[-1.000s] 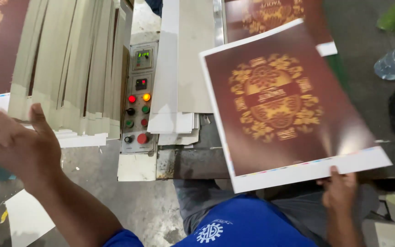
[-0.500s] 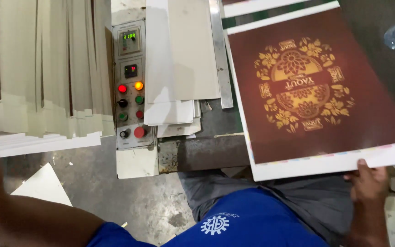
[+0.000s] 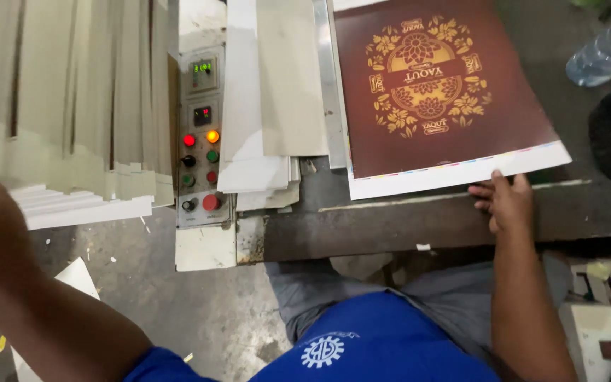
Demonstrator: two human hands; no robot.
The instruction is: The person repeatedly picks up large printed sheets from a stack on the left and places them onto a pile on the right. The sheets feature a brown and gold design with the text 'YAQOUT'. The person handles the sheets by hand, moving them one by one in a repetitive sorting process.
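My right hand point(image 3: 505, 201) grips the near white margin of a large printed sheet point(image 3: 447, 92), thumb on top and fingers beneath. The sheet is dark maroon with a gold ornament in its middle and a white border with small colour marks. It lies nearly flat on the dark machine table point(image 3: 419, 223), its near edge just over the table's front. Of my left arm only a blurred forearm point(image 3: 30, 283) shows at the lower left; the hand itself is out of frame.
A grey control panel point(image 3: 201, 134) with two small displays and red, orange, green and black buttons stands left of the sheet. Grey boards point(image 3: 277, 85) lie between them. Tall stacks of pale boards point(image 3: 72, 106) fill the left. A plastic bottle point(image 3: 602, 53) lies at top right.
The printed sheet has gone from tilted in the air to nearly flat on the table, farther from me. My left hand has left the view; only its forearm remains.
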